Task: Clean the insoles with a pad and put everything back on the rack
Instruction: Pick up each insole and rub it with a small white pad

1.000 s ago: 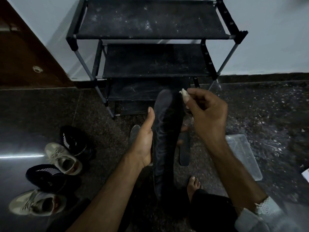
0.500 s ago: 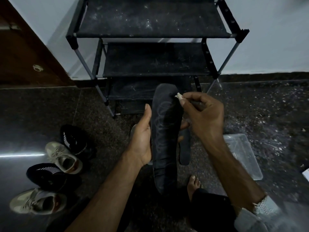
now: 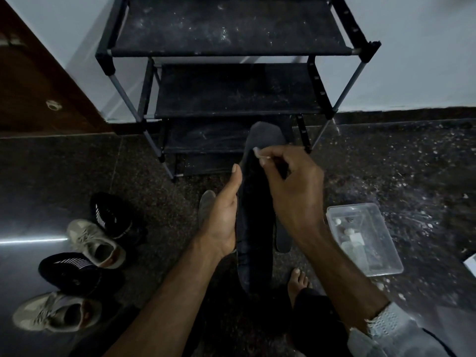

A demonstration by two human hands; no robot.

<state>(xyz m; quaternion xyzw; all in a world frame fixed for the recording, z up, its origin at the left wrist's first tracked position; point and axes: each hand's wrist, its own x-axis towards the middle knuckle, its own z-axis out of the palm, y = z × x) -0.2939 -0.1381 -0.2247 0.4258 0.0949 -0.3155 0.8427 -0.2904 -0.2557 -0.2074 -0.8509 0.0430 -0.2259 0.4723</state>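
Both forearms are bare from the lower edge of the view up to the hands. The left hand (image 3: 222, 222) has no ring or band on it that shows, and its thumbnail is short and pale. The right hand (image 3: 296, 186) is likewise unadorned. At about 5 o'clock the right arm wears a pale grey sleeve (image 3: 401, 338) pushed back above the wrist, its cuff showing a white dotted or woven pattern. Below it a dark trouser leg (image 3: 316, 315) ends at a bare foot (image 3: 297, 280).
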